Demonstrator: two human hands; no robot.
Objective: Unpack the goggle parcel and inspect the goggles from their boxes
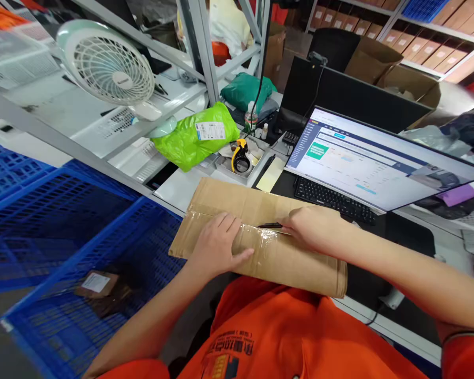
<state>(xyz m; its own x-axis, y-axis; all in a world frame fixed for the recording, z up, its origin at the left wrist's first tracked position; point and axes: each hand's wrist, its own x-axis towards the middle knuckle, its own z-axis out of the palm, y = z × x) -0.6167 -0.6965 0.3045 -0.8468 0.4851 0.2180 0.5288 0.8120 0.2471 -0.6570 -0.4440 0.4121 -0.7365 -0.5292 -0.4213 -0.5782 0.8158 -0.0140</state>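
A flat brown cardboard box (300,266) rests at the desk's front edge, against the orange shirt, with clear tape along its middle seam. My left hand (218,242) lies flat on the left part of the box, thumb spread out and nothing held. My right hand (308,227) is closed around a slim black box cutter (270,225). Its tip points left and touches the taped seam, where a narrow slit shows beside it. The cutter's handle is mostly hidden inside my fingers.
Behind the box are a tray (245,171) with a yellow-black tape ring, a green parcel (197,134), a keyboard (332,200) and a monitor (379,158). A fan (110,68) stands left. Blue crates (82,263) sit below left, one holding a small package. A scanner (395,297) lies right.
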